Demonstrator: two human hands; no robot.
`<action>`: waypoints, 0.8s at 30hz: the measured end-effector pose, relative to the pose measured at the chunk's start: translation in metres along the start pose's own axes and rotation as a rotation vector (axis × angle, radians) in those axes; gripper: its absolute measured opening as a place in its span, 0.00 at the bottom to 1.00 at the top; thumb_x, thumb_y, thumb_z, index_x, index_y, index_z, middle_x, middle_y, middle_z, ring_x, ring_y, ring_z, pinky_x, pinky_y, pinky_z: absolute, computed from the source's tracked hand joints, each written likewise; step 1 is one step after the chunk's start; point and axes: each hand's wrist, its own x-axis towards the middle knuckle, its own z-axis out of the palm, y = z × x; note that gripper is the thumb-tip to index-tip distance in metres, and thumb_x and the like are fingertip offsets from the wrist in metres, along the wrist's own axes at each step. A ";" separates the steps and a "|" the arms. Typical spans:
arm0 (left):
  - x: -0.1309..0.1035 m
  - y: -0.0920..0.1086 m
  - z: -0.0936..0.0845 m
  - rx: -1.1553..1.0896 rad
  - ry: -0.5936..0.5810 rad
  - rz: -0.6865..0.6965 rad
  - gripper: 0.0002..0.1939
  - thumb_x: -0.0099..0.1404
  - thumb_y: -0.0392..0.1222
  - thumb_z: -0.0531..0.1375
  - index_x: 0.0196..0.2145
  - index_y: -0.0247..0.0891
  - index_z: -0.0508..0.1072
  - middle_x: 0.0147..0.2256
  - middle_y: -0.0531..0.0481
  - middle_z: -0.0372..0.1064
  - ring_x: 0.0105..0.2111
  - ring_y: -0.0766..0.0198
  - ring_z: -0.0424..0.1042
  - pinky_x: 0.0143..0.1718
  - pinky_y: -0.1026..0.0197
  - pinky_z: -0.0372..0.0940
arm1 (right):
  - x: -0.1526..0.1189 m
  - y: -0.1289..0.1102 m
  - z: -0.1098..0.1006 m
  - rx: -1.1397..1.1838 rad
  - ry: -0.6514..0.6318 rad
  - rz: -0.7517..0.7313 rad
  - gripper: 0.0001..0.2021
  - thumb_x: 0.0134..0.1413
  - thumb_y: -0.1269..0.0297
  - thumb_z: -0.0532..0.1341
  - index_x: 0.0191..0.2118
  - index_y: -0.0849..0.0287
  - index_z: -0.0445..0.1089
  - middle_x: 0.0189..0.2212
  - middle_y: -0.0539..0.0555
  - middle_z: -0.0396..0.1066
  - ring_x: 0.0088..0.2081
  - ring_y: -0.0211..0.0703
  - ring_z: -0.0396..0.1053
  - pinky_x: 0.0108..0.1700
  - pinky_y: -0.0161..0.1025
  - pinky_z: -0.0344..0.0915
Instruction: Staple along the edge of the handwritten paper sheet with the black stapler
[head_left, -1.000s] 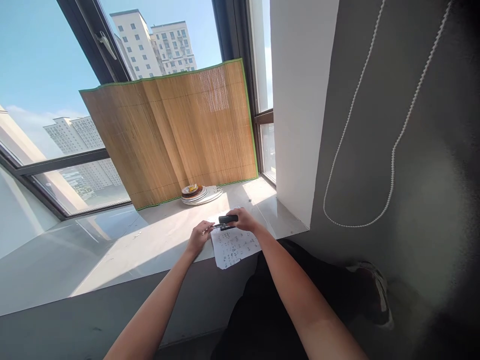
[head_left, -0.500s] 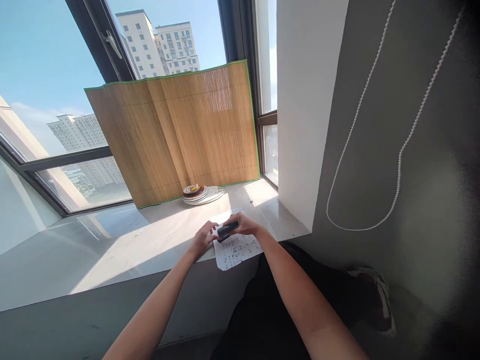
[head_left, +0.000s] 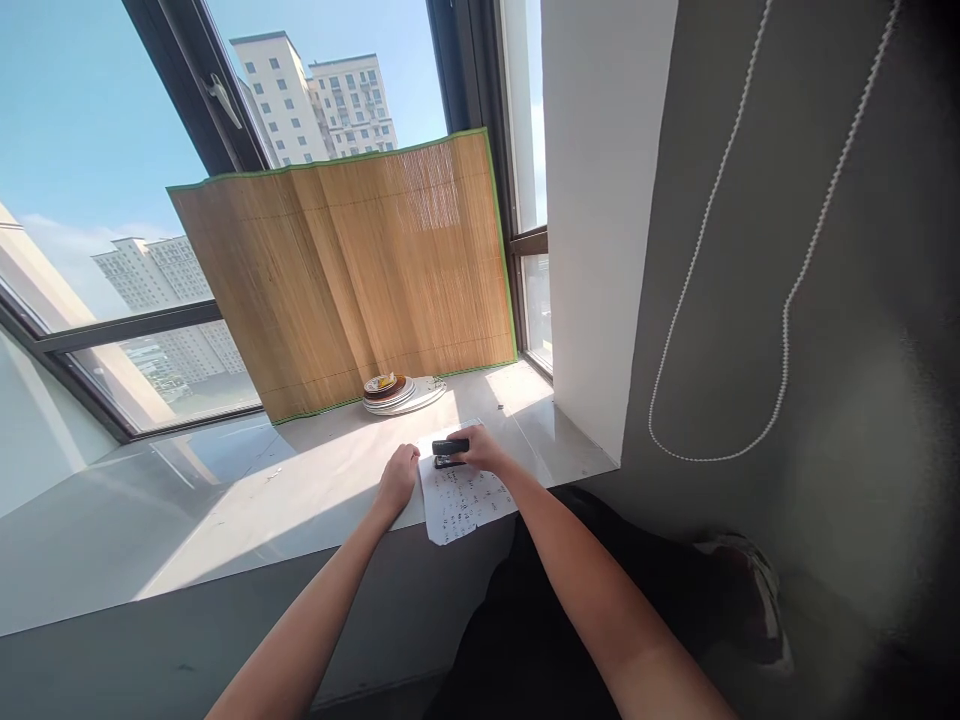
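Observation:
My right hand (head_left: 484,447) grips a black stapler (head_left: 451,449) from its right end, over the upper part of the paper. The stapler's jaw faces left, with a gap between its top arm and its base. Below it lies a white sheet of paper (head_left: 457,505) with dark handwriting, on the sill near the front edge. Beside the paper's upper left edge rests my left hand (head_left: 397,480), its fingers curled together. What those fingers hold, if anything, is hidden. Whether there is more than one sheet I cannot tell.
A stack of plates (head_left: 390,400) stands behind the paper on the pale windowsill (head_left: 315,480). A bamboo mat (head_left: 352,280) with green edging leans against the window. To the right are a white wall column (head_left: 600,220) and a hanging beaded cord (head_left: 690,270).
My left hand has come away from the stapler and moved slightly left, its fingers now curled. The stapler, still in my right hand, has turned from slanted to nearly level.

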 end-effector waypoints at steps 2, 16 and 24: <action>-0.001 -0.002 0.001 0.046 -0.012 -0.063 0.10 0.74 0.38 0.51 0.35 0.42 0.68 0.36 0.46 0.69 0.36 0.53 0.71 0.39 0.53 0.66 | -0.001 0.008 -0.003 -0.023 -0.014 0.077 0.12 0.51 0.68 0.75 0.44 0.58 0.85 0.38 0.53 0.83 0.40 0.47 0.77 0.42 0.38 0.68; -0.001 0.016 -0.009 0.240 -0.203 -0.214 0.14 0.75 0.34 0.49 0.39 0.40 0.73 0.39 0.43 0.69 0.42 0.51 0.72 0.45 0.54 0.64 | -0.013 0.072 -0.076 0.010 0.519 0.415 0.19 0.69 0.51 0.56 0.35 0.56 0.79 0.40 0.58 0.83 0.43 0.52 0.78 0.47 0.43 0.70; -0.003 0.013 -0.009 0.241 -0.190 -0.204 0.15 0.74 0.33 0.49 0.43 0.39 0.76 0.42 0.40 0.71 0.45 0.50 0.72 0.48 0.53 0.66 | 0.010 0.094 -0.064 -0.389 0.243 0.242 0.14 0.68 0.68 0.57 0.50 0.55 0.79 0.57 0.58 0.78 0.63 0.52 0.69 0.64 0.47 0.67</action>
